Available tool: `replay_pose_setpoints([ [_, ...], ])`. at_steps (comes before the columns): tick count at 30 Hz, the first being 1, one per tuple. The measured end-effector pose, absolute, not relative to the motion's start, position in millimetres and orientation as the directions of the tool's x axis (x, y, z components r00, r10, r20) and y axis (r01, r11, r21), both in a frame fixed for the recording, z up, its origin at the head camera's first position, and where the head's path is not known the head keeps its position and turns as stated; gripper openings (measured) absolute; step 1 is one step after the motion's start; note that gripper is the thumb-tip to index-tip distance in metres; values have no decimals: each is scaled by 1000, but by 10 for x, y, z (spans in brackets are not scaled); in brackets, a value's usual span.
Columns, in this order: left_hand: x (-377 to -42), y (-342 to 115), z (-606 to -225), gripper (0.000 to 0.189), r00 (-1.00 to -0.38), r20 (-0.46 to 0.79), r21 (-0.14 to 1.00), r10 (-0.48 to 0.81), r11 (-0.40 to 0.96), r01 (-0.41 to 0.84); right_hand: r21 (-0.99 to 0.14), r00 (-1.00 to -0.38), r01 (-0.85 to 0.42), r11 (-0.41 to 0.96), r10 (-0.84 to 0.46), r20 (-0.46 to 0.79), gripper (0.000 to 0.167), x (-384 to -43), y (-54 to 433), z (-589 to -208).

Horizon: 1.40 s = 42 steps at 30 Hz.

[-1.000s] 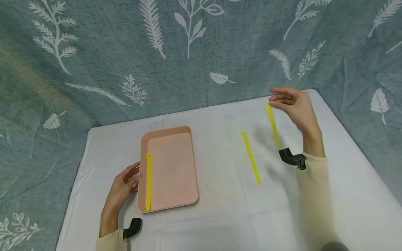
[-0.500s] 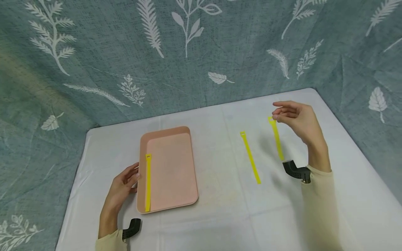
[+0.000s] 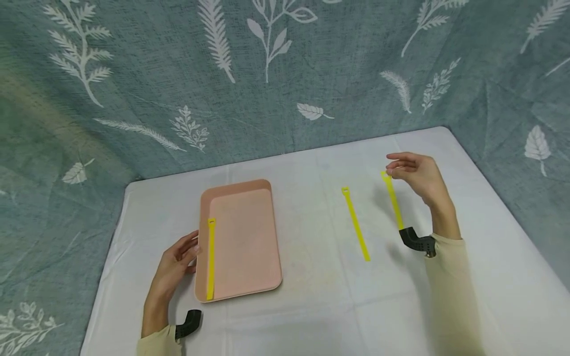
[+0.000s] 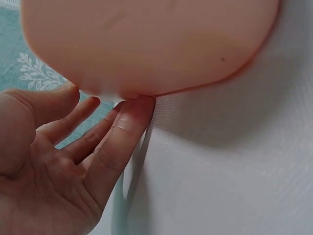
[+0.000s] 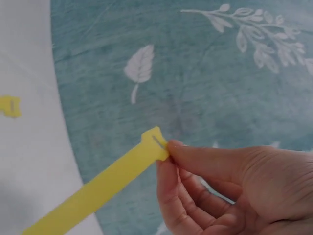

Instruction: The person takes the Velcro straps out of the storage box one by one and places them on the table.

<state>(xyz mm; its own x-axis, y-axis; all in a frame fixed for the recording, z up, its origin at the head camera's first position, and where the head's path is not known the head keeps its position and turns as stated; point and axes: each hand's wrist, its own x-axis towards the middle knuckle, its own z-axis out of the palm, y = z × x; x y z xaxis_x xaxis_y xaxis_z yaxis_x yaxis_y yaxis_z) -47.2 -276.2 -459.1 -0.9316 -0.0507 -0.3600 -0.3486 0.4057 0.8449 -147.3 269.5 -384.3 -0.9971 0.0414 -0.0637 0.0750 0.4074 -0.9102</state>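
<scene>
My right hand (image 3: pixel 423 178) pinches a yellow cable strap (image 3: pixel 394 201) between thumb and fingertips by its slotted head, and the strap hangs down over the white table. In the right wrist view this strap (image 5: pixel 98 185) slants away to the lower left. A second yellow strap (image 3: pixel 356 224) lies on the cloth just left of it. My left hand (image 3: pixel 172 264) touches the left edge of a pink tray (image 3: pixel 240 185), fingers fairly straight. Thumb and fingertips meet the tray's edge (image 4: pixel 190 73) in the left wrist view. Inside the tray, a third yellow strap (image 3: pixel 211 259) lies along the left side.
A white cloth (image 3: pixel 307 296) covers the table. Behind and beside it hangs a green-blue curtain (image 3: pixel 285 118) with white leaf prints. Black wrist mounts (image 3: pixel 416 241) protrude from both beige sleeves.
My right hand has come lower and nearer with its strap, mostly in the first half second. My left hand, the tray and the other straps stay where they were.
</scene>
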Motion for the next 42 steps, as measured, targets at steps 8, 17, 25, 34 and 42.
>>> replay_pose_setpoints([
  [8, -478, -2729, -4594, 56, -921, -381, 829, -79, 411, -378, -889, -996, 91, 449, 28, -88, 40, -1695, 2713, -4092],
  [17, -481, -2737, -4594, 55, -916, -396, 835, -59, 392, -386, -823, -990, 124, 554, 8, -143, 40, -1873, 2765, -4342],
  [25, -478, -2727, -4605, 56, -916, -394, 828, -71, 405, -387, -812, -984, 148, 564, 3, -177, 37, -1992, 2822, -4479],
  [34, -472, -2740, -4596, 56, -916, -396, 834, -66, 391, -389, -840, -982, 158, 518, -8, -190, 38, -2040, 2851, -4638],
  [42, -466, -2757, -4589, 56, -919, -387, 835, -74, 394, -383, -852, -990, 118, 510, -11, -144, 36, -2056, 2839, -4692],
])
